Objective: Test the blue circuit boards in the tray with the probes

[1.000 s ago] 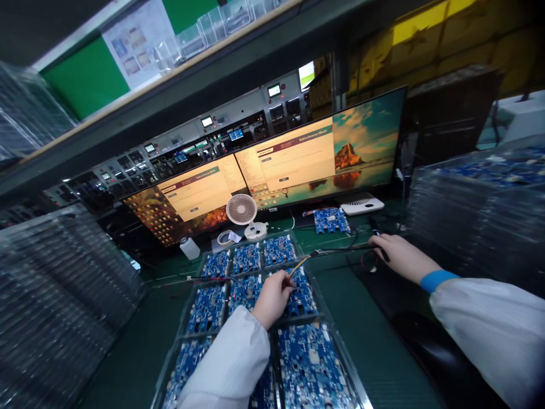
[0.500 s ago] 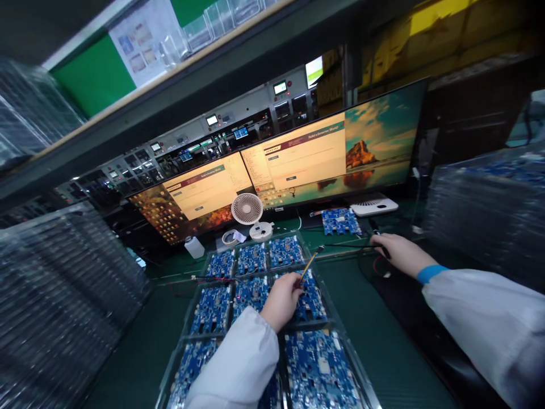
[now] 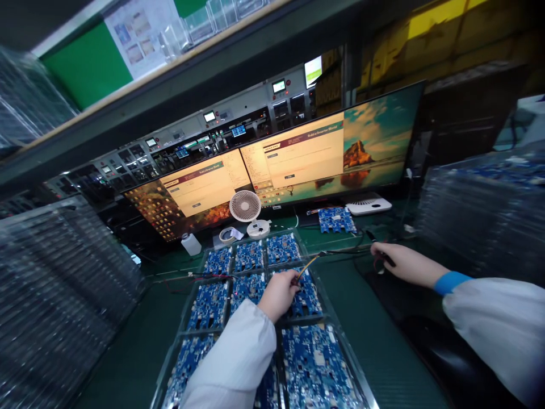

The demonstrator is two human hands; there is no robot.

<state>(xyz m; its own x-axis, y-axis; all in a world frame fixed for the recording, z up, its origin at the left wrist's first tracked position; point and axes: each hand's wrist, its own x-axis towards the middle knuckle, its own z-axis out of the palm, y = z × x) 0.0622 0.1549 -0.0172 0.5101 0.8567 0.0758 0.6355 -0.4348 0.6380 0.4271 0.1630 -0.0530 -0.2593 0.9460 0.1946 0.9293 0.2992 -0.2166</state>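
circuit boards (image 3: 251, 289) fill a clear tray (image 3: 336, 335) on the green bench (image 3: 370, 352), low centre in the head view. left hand (image 3: 279, 294) rests on the board at the tray's middle right, fingers pinched on a yellow-orange cable (image 3: 307, 266) that runs off toward 2 o'clock. right hand (image 3: 398, 262), out at 3 o'clock from the left, lies over dark wires (image 3: 347, 250) (whether it grips them, i cannot tell). a loose blue board (image 3: 335, 219) lies at 12 o'clock of it, beside a white box (image 3: 368, 205). a small fan (image 3: 246, 207) stands under two monitors (image 3: 298, 156); stacked trays (image 3: 59, 295) rise at 9 o'clock.
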